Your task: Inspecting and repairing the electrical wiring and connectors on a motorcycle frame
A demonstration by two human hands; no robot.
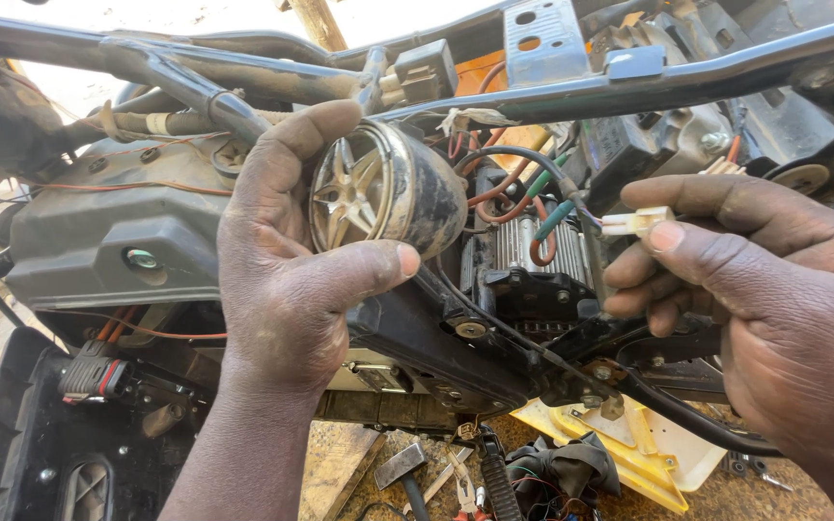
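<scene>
At the centre of the frame the left hand (287, 280) grips a round dark horn (388, 188) with a star-patterned chrome face, fingers curled over its top and thumb pressed under its rim. At right, the right hand (764, 289) pinches a small white connector (637, 222) between thumb and forefinger, its wires running up toward the horn. Behind both lies a stripped motorcycle frame (629, 92). Tools (436, 478) and a yellow panel (649, 453) lie on the ground at the lower right.
</scene>
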